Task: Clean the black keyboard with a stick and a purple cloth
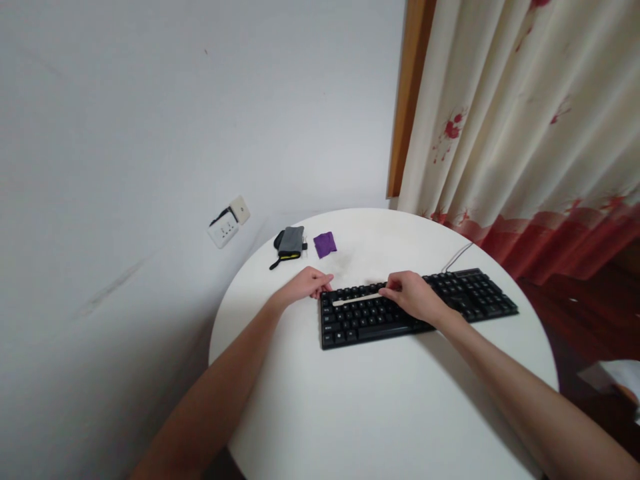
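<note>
Two bare forearms [520, 395] reach over one round white desk [330, 413], where one long black plastic keyboard [383, 329] lies. Of two hands, the right hand [411, 293] pinches one slim cream-coloured brush [357, 299] over the left-side keys, hiding some middle ones; the left hand [306, 283], half-curled, is at the far left corner, its grip unclear. Beyond lie one purple cloth [325, 244] and one grey pouch [291, 241].

The long black plastic keyboard [385, 329] looks matt; the round white worktop [360, 400], smooth; the small purple square [325, 245], matt cloth; the cream-and-red curtain [480, 133], fabric.
</note>
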A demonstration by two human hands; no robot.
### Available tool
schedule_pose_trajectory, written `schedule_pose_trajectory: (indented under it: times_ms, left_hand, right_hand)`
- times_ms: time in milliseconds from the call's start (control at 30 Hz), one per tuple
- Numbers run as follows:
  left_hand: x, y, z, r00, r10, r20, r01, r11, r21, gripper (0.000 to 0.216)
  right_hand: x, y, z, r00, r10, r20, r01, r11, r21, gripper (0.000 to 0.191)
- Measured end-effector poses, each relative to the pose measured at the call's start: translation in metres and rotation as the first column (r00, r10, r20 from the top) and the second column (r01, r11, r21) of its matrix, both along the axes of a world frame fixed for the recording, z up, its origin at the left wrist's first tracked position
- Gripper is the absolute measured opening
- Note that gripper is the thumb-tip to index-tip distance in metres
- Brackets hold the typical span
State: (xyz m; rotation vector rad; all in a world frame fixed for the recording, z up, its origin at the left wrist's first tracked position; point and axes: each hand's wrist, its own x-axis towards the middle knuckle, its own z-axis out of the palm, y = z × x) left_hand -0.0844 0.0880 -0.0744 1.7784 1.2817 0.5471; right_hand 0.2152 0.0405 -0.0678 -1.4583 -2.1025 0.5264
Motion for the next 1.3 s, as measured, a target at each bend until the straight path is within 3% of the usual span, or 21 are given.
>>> schedule_pose_trajectory:
  times_ms: [633,1100,1300]
  left_hand:
    - [0.0,0.001,0.001,1.0,-0.011,0.003,0.011,1.0,-0.007,0.052]
    - [-0.002,0.004,-0.004,1.0,-0.009,-0.006,0.009,1.0,-0.006,0.052]
    - [-0.001,0.001,-0.001,1.0,-0.007,-0.003,0.007,1.0,0.0,0.051]
  right_hand:
    - [-0.038,-0.022,0.004,0.998,0.032,0.053,-0.034,0.998,0.047,0.022]
    - [0.022,0.005,0.01,0.997,0.022,0.08,-0.022,1.0,-0.002,0.027]
    - [0.025,0.006,0.009,0.996,-0.033,0.081,0.034,0.999,-0.005,0.033]
